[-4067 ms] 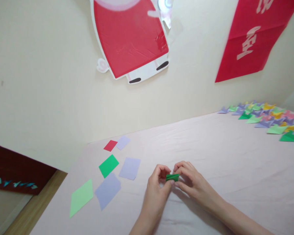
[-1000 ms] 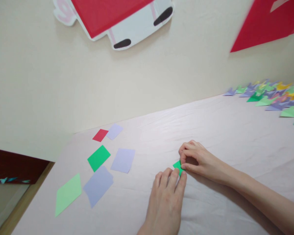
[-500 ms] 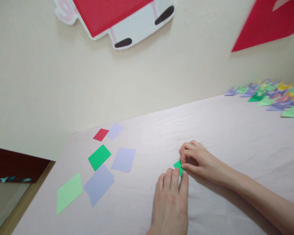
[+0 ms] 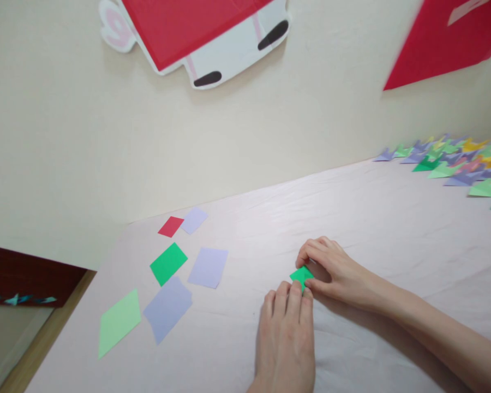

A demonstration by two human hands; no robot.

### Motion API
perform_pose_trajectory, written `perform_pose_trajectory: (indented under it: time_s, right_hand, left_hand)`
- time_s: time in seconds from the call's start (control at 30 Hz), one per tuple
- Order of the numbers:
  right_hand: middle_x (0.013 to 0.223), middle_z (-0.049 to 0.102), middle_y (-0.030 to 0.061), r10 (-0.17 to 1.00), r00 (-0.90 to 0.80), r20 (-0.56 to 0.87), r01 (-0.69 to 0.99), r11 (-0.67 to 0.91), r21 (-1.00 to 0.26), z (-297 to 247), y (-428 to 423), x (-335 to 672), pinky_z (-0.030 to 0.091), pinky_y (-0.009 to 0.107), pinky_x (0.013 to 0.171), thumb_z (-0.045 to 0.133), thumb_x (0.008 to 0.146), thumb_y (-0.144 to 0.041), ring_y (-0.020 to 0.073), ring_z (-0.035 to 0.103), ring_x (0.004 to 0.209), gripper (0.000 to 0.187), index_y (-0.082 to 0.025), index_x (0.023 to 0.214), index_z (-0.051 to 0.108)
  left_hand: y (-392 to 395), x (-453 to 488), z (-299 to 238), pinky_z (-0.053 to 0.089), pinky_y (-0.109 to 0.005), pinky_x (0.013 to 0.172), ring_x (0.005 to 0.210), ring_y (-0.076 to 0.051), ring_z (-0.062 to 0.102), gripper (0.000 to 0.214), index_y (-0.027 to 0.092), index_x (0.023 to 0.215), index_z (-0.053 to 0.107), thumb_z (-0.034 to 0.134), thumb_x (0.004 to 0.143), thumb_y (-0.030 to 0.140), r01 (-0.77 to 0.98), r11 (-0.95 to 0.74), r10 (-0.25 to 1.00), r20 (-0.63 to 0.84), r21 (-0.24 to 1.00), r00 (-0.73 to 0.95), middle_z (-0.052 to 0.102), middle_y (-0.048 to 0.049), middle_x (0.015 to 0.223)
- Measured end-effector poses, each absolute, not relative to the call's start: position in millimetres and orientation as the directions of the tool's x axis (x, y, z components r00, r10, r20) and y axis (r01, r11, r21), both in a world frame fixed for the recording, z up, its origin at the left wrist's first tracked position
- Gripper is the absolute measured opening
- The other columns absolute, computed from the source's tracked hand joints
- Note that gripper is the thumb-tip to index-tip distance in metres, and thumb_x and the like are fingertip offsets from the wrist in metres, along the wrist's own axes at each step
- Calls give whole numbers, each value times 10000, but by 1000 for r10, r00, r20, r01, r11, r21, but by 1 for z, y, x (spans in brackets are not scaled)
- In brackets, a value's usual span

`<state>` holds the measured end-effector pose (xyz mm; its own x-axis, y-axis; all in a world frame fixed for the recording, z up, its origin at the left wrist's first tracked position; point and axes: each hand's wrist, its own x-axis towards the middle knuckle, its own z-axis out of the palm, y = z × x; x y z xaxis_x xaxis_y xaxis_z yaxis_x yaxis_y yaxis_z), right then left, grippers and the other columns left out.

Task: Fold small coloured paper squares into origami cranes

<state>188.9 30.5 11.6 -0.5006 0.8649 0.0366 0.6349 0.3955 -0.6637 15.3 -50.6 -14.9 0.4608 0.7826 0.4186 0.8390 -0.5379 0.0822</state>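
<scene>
A small folded piece of green paper (image 4: pixel 301 275) lies on the pale cloth between my hands. My left hand (image 4: pixel 286 333) is palm down with its fingers stretched out, the fingertips resting on the paper's near edge. From the right, my right hand (image 4: pixel 331 270) curves around the paper. Its thumb touches the right corner and its index finger sits by the far edge, with the paper between them. The undersides of the left fingertips are hidden.
Flat paper pieces lie to the left: red (image 4: pixel 171 226), dark green (image 4: pixel 168 263), light green (image 4: pixel 120 323) and several lavender ones (image 4: pixel 208 267). Rows of folded paper shapes (image 4: pixel 454 164) stand at the far right by the wall (image 4: pixel 249 136). The surface's left edge drops off.
My right thumb and index finger have spread apart, and more of the green paper shows. My left hand has stayed nearly still on it. The view has shifted slightly.
</scene>
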Motion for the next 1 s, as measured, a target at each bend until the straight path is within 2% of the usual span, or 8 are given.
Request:
perform_pose_trajectory:
  time_s: [0.2, 0.5, 0.6, 0.67, 0.73, 0.87, 1.0]
  right_hand:
    - [982, 623, 44, 858, -511, 48, 592, 392, -704, 5, 32, 194, 389, 392, 873, 528, 768, -76, 238, 491, 974, 230, -229, 934, 577]
    - [923, 636, 50, 866, -486, 117, 533, 400, -746, 4, 34, 195, 419, 381, 855, 439, 827, -79, 221, 521, 926, 233, -221, 920, 598]
    - [969, 632, 52, 875, -470, 116, 560, 398, -727, 7, 29, 192, 418, 383, 869, 513, 799, -117, 231, 518, 958, 192, -223, 939, 592]
    - [1001, 627, 53, 882, -455, 120, 600, 404, -691, 7, 25, 189, 408, 398, 892, 596, 734, -137, 250, 511, 990, 226, -224, 942, 589]
    - [1013, 627, 54, 890, -438, 130, 617, 402, -677, 6, 23, 188, 402, 408, 902, 606, 695, -116, 258, 508, 1003, 263, -223, 935, 587]
    - [1014, 637, 50, 888, -438, 142, 550, 390, -739, 0, 27, 191, 416, 394, 899, 517, 675, -41, 241, 523, 998, 356, -226, 972, 584]
    - [947, 632, 58, 928, -327, 178, 501, 330, -800, -3, 28, 192, 445, 382, 870, 424, 739, -47, 226, 556, 949, 301, -217, 935, 578]
  left_hand:
    - [-53, 13, -14, 436, -411, 897, 1084, -254, 545, 327, 126, 1087, 638, 423, 862, 24, 845, -530, 784, 422, 71, 456, 658, -70, 1215]
    - [-62, 13, -19, 442, -415, 901, 1132, -258, 533, 383, 126, 1116, 637, 430, 810, 28, 863, -505, 781, 426, 3, 456, 631, -73, 1289]
    - [-63, 13, -24, 443, -413, 908, 1135, -257, 530, 379, 131, 1150, 626, 469, 814, 56, 867, -499, 781, 431, -7, 453, 629, -68, 1294]
    - [-63, 12, -26, 439, -414, 919, 1140, -260, 525, 394, 132, 1181, 614, 490, 812, 70, 868, -496, 788, 414, -10, 455, 620, -70, 1305]
    - [-64, 12, -28, 432, -416, 934, 1155, -261, 515, 422, 134, 1208, 600, 496, 805, 65, 869, -494, 798, 391, -9, 458, 605, -74, 1322]
    - [-64, 12, -27, 424, -418, 946, 1163, -260, 510, 425, 142, 1201, 603, 481, 805, 45, 870, -493, 802, 389, 5, 453, 597, -73, 1328]
    - [-61, 12, -16, 433, -432, 946, 1126, -280, 525, 388, 130, 1182, 608, 516, 808, 84, 850, -523, 805, 364, 61, 469, 635, -90, 1243]
